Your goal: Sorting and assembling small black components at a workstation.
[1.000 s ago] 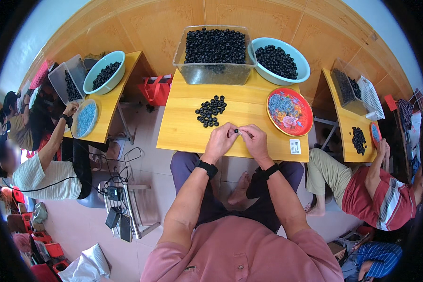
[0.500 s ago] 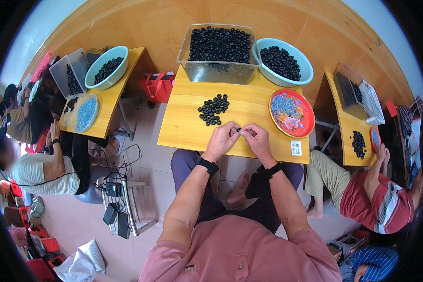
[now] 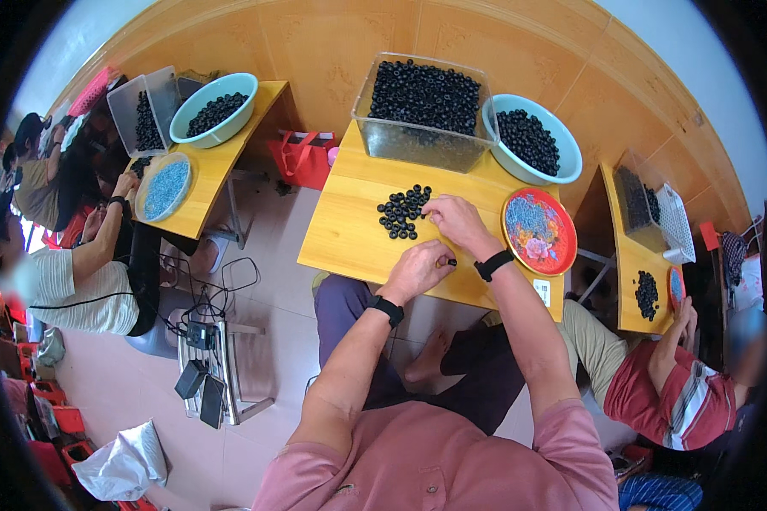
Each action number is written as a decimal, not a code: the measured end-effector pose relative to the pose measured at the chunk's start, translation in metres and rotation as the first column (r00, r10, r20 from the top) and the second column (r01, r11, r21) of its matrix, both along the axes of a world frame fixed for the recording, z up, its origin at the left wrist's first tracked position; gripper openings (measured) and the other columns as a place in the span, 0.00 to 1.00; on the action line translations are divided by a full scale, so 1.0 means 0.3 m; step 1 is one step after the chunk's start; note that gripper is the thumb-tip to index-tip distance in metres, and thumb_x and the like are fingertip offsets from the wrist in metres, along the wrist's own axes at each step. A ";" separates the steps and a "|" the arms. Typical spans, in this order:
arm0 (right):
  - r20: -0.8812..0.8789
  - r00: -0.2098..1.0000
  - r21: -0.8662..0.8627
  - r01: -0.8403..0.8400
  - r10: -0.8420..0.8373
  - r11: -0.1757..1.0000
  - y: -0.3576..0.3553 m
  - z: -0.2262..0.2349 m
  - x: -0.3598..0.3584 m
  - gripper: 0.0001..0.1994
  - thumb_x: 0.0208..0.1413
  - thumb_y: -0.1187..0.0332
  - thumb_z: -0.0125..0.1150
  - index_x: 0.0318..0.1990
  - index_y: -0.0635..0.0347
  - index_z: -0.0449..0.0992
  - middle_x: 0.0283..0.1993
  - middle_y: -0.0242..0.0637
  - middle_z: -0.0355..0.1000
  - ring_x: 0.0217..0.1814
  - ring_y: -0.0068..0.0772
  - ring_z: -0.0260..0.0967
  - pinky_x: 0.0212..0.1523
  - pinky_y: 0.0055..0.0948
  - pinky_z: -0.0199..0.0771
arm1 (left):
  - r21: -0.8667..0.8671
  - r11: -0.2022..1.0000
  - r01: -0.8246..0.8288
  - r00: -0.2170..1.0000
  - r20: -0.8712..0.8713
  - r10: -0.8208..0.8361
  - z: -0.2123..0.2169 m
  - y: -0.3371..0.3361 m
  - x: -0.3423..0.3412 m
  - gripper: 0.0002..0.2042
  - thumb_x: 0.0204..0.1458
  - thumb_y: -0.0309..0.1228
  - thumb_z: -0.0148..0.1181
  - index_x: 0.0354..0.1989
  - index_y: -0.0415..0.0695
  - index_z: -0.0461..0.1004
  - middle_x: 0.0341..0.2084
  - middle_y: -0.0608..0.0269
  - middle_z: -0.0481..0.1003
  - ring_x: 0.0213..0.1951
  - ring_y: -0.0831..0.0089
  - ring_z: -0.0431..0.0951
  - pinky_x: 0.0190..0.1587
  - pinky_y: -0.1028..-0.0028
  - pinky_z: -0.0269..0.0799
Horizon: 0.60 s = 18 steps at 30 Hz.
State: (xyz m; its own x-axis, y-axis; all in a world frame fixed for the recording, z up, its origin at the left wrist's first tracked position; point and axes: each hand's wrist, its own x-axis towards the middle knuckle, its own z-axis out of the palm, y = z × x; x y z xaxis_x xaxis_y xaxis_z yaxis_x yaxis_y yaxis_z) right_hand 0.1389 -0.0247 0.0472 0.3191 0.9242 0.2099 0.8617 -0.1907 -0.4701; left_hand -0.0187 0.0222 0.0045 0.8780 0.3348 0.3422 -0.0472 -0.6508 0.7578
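Reaching far-left, the right hand (image 3: 456,223) touches the pile of black rings (image 3: 403,210) with loosely curled fingers; the left hand (image 3: 418,269), nearer, pinches one small black ring (image 3: 452,262).

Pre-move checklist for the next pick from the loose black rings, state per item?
1. Right hand at the pile of black rings: ok, fingertips at its right edge.
2. Left hand holding a small piece: ok, what the piece is: cannot tell.
3. Pile clear of the table edge: ok.
4. Red plate within reach, beside the right wrist: ok.
5. Clear bin and teal bowl stocked: ok.
6. Right hand has gripped a ring: cannot tell.
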 end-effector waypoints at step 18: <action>-0.325 0.934 0.114 0.195 -0.149 0.974 -0.206 -0.023 -0.015 0.08 0.56 0.71 0.61 0.39 0.67 0.79 0.36 0.47 0.79 0.39 0.44 0.78 0.40 0.36 0.76 | -0.232 0.971 -0.065 0.992 -0.121 0.038 0.026 0.002 0.002 0.10 0.52 0.31 0.66 0.40 0.40 0.79 0.30 0.54 0.81 0.31 0.60 0.81 0.37 0.64 0.77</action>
State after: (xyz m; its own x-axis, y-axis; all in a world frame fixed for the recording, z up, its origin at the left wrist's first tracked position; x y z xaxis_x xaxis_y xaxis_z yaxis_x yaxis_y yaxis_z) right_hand 0.1344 -0.0865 0.0404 0.5410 0.8171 0.1991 0.6267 -0.2338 -0.7433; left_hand -0.0180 0.0229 0.0124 0.8863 0.4395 0.1462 0.0783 -0.4532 0.8880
